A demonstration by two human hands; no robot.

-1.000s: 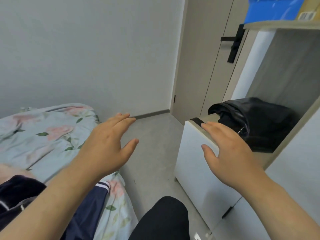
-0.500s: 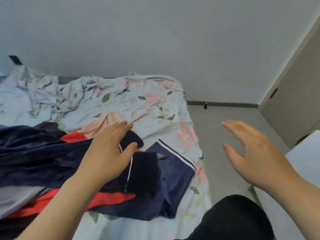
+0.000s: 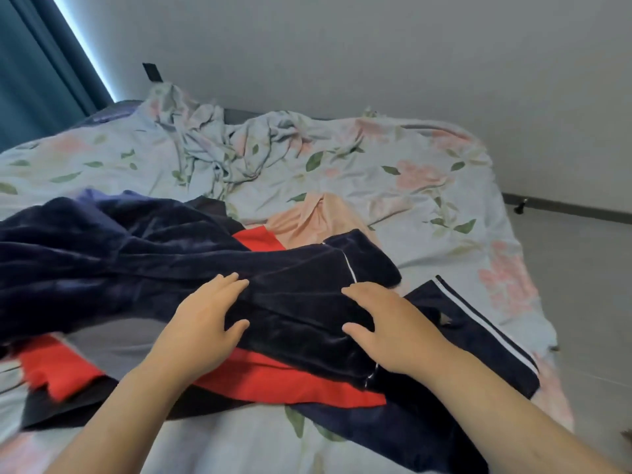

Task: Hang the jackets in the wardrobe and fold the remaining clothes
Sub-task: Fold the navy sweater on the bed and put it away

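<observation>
Resting flat at frame centre, left hand [image 3: 201, 323] and right hand [image 3: 393, 326], grips open and holding nothing, press dark navy velvet garment [image 3: 136, 254]; red cloth [image 3: 273, 378] beneath is mostly hidden.

Soft even daylight, bright strip beside curtain [image 3: 41, 63], blurred, warped edges

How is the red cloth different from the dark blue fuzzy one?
The red cloth is bright and flat; the dark blue garment is velvety, shiny and bunched. The red cloth lies underneath, mostly hidden; the blue one lies on top, under both hands: left hand, right hand. Both sit unfolded on the bed.
</observation>
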